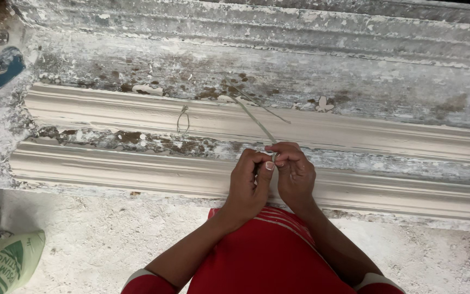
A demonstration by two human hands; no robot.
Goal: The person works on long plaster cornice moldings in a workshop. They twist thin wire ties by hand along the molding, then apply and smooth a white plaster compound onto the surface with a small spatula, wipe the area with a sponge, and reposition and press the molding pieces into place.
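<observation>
Your left hand (248, 182) and right hand (295, 171) meet at the middle of the view, fingertips pressed together over the nearer of two long pale plaster mouldings (137, 174). Both hands are pinched shut on a thin strand of fibre (257, 121), gripped right where thumbs and forefingers touch. The left thumb points up, nail showing; the right hand's fingers curl down over the strand's near end.

The strand runs up and to the left from your fingertips, crossing the farther moulding (110, 111) and reaching onto the stained, flaking worktop (354, 81) behind it. A second fine piece branches off to the right near the top; whether it is part of the same strand cannot be told.

A small loop of the same fibre (183, 120) lies on the farther moulding, well apart to the left of your hands.

The two mouldings lie side by side, running left to right, with a strip of crusted white and brown residue between them. Bits of plaster flake (148, 89) sit on the worktop just beyond the farther moulding.

Your red garment with pale stripes (267, 256) fills the bottom centre. The floor (99, 239) below the worktop is dusted white. A green and white sack (6, 264) lies at lower left. A blue object (7, 66) sits at upper left, blurred, kind unclear.
</observation>
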